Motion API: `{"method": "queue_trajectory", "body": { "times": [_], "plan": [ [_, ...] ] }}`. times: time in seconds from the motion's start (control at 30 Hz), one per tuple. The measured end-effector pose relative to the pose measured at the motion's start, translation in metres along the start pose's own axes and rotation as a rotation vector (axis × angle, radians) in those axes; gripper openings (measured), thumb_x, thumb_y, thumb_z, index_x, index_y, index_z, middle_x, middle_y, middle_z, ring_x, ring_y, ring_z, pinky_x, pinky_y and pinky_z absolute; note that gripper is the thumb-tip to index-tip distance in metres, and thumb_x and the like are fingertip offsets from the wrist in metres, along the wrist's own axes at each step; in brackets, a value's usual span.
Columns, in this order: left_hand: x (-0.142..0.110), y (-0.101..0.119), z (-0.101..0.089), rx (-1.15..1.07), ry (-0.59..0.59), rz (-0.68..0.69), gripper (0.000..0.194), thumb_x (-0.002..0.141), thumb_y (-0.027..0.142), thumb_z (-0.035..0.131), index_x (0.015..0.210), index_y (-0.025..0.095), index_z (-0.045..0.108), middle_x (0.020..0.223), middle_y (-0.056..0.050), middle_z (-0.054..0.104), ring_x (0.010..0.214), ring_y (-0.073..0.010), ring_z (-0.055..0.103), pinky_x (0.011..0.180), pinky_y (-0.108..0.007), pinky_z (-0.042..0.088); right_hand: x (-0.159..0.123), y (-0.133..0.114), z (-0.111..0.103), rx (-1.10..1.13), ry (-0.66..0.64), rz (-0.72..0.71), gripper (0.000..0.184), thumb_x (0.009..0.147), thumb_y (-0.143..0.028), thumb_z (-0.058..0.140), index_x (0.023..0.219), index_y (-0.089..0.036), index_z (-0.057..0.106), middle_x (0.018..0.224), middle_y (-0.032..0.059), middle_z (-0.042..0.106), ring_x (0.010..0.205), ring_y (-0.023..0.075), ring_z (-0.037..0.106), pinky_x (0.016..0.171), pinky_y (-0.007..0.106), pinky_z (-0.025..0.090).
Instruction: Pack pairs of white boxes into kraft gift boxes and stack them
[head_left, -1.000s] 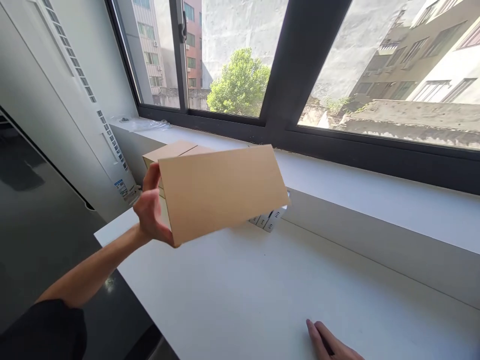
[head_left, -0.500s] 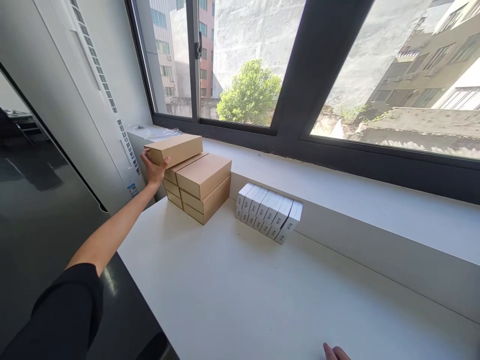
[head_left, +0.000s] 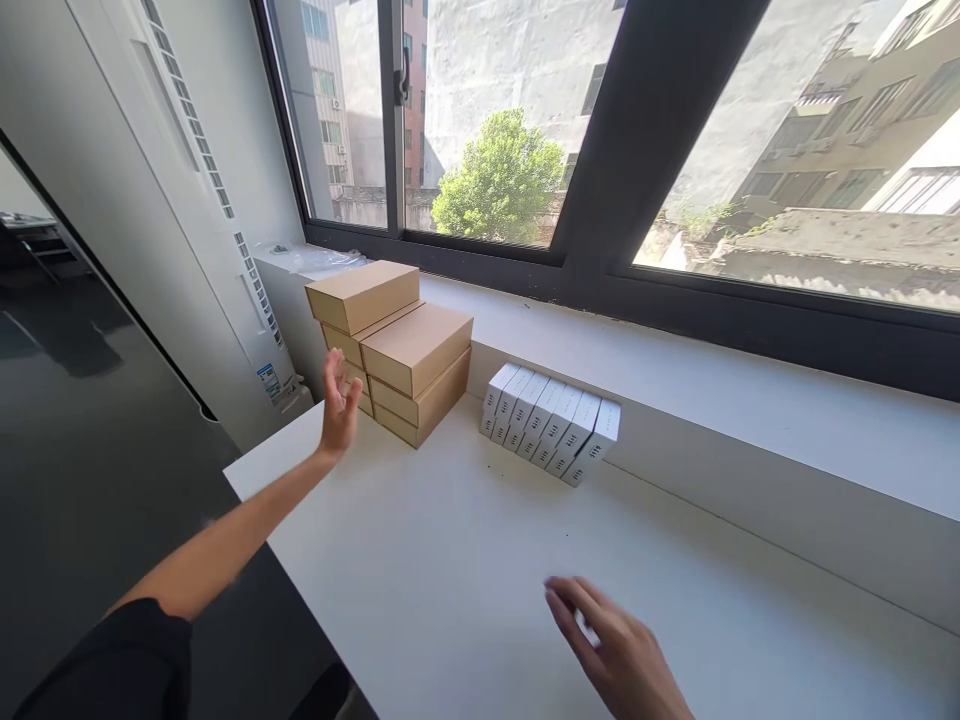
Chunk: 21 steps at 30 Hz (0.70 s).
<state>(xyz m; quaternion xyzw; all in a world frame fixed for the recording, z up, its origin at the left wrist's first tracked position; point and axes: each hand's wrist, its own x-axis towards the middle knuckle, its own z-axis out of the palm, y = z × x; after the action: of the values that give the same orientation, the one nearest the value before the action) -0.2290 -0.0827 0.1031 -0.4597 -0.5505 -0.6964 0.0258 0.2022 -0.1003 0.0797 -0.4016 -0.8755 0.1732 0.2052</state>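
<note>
My left hand (head_left: pixel 341 405) is open, fingers and thumb apart, holding nothing. It is in front of the left column of a stack of plain brown cardboard boxes (head_left: pixel 416 345) and hides part of the lower ones. On top of that column sits a single cardboard box (head_left: pixel 365 297), turned slightly from those below. My right hand (head_left: pixel 611 640) hovers above the front of the white table (head_left: pixel 442 560). Its thumb and fingertips come together in a loose pinch, and I see nothing in them.
Two stacked rows of small white printed boxes (head_left: pixel 551 420) stand against the low wall below the window sill (head_left: pixel 675 420). Clear plastic wrap (head_left: pixel 322 260) lies on the sill's left end. A tall white appliance (head_left: pixel 142 200) stands left of the table.
My left hand carried a cardboard box to the left column, set it on top, let go and drew back. My right hand has come further into view, moving forward and left.
</note>
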Motion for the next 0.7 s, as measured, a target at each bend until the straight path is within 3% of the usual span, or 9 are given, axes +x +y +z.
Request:
{"method": "queue_trajectory", "body": {
  "times": [0.1,0.17,0.27,0.37,0.43,0.53,0.63,0.7],
  "plan": [
    [-0.041,0.017,0.021,-0.138,-0.047,-0.188,0.061,0.098,0.056,0.040,0.152,0.031,0.025,0.161,-0.009,0.028,0.150,-0.0219,0.027,0.121,-0.042,0.028,0.114,-0.047,-0.015,0.169,0.045,-0.162,0.031,0.095,-0.046,0.047,0.107,-0.026,0.067,0.107,0.0073,0.071,0.087,0.0209,0.067,0.077,0.032,0.053],
    [-0.052,0.027,0.030,-0.195,-0.117,-0.259,0.058,0.100,0.053,0.039,0.153,0.032,0.027,0.164,-0.005,0.024,0.152,-0.0202,0.021,0.123,-0.039,0.025,0.197,-0.068,-0.031,0.233,0.110,-0.100,0.033,0.093,-0.041,0.050,0.118,-0.023,0.062,0.120,0.0103,0.067,0.100,0.0245,0.066,0.089,0.040,0.051],
    [-0.047,0.039,0.040,-0.211,-0.201,-0.306,0.061,0.098,0.054,0.043,0.153,0.033,0.028,0.166,0.000,0.016,0.154,-0.0195,0.009,0.125,-0.037,0.019,0.305,-0.085,-0.048,0.234,0.185,-0.005,0.053,0.093,-0.039,0.050,0.140,-0.015,0.043,0.143,0.0191,0.050,0.125,0.0295,0.052,0.104,0.047,0.040],
    [-0.033,0.045,0.048,-0.184,-0.208,-0.396,0.070,0.096,0.057,0.047,0.156,0.031,0.022,0.167,0.000,0.009,0.155,-0.0199,0.001,0.126,-0.039,0.013,0.368,-0.095,-0.048,0.242,0.150,0.081,0.051,0.096,-0.047,0.043,0.133,-0.011,0.047,0.136,0.0182,0.054,0.126,0.0282,0.051,0.105,0.045,0.038],
    [-0.025,0.047,0.052,-0.149,-0.212,-0.466,0.076,0.094,0.057,0.049,0.157,0.030,0.018,0.168,0.000,0.005,0.155,-0.0209,-0.002,0.126,-0.040,0.009,0.386,-0.103,-0.041,0.247,0.089,0.118,0.045,0.096,-0.050,0.040,0.116,-0.013,0.057,0.119,0.0133,0.063,0.113,0.0250,0.059,0.099,0.041,0.043],
    [-0.025,0.058,0.050,-0.125,-0.249,-0.499,0.080,0.093,0.057,0.053,0.158,0.029,0.017,0.168,0.000,-0.002,0.154,-0.0224,-0.006,0.126,-0.041,0.007,0.386,-0.114,-0.036,0.249,0.045,0.122,0.031,0.093,-0.048,0.051,0.094,-0.018,0.060,0.100,0.0070,0.067,0.096,0.0216,0.062,0.087,0.036,0.047],
    [-0.041,0.082,0.032,-0.178,-0.289,-0.457,0.078,0.094,0.054,0.051,0.158,0.030,0.014,0.168,-0.001,0.000,0.155,-0.0239,0.000,0.126,-0.043,0.010,0.353,-0.115,-0.052,0.235,0.075,0.117,0.030,0.089,-0.048,0.058,0.095,-0.018,0.057,0.102,0.0085,0.067,0.092,0.0218,0.060,0.081,0.034,0.046],
    [-0.065,0.103,0.014,-0.240,-0.337,-0.404,0.075,0.096,0.050,0.051,0.158,0.033,0.012,0.168,0.000,0.004,0.154,-0.0255,0.007,0.126,-0.044,0.014,0.307,-0.109,-0.073,0.201,0.113,0.129,0.036,0.088,-0.052,0.058,0.101,-0.019,0.056,0.107,0.0104,0.066,0.092,0.0235,0.059,0.078,0.034,0.045]
  ]
}}
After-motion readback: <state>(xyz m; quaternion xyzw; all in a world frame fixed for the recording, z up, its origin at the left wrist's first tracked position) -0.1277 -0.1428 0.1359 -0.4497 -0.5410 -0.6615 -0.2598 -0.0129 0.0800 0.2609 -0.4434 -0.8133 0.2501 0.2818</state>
